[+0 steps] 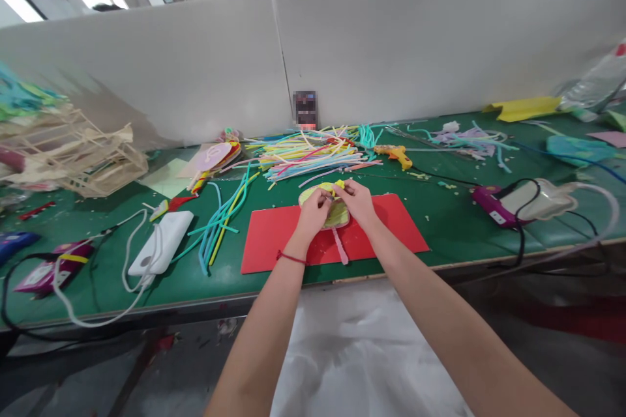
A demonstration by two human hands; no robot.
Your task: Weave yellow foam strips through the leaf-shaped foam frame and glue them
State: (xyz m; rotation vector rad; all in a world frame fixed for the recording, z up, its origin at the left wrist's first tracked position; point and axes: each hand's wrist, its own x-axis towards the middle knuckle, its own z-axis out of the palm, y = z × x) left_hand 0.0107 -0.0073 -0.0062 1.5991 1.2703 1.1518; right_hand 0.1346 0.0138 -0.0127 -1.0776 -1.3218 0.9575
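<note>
A small craft fan [337, 216] with a yellow-green face, a pale rim and a pink stem [341, 247] lies on a red sheet [274, 241]. My left hand [314, 210] is over its left side, with fingers pinched together; what they grip is hard to make out. From the right, my right hand [358, 202] pinches a small bright yellow piece [338, 184] at the fan's top edge, perhaps bent pipe cleaner. Both hands' fingertips almost meet above the fan and cover part of its face.
Behind the sheet lies a heap of coloured pipe cleaners [313, 156], with an orange glue gun [395, 155] beside it. Left are blue and yellow stems [220, 221], a white power bank [162, 244] and cables. A purple device [496, 207] sits right; a grey partition [415, 45] stands behind.
</note>
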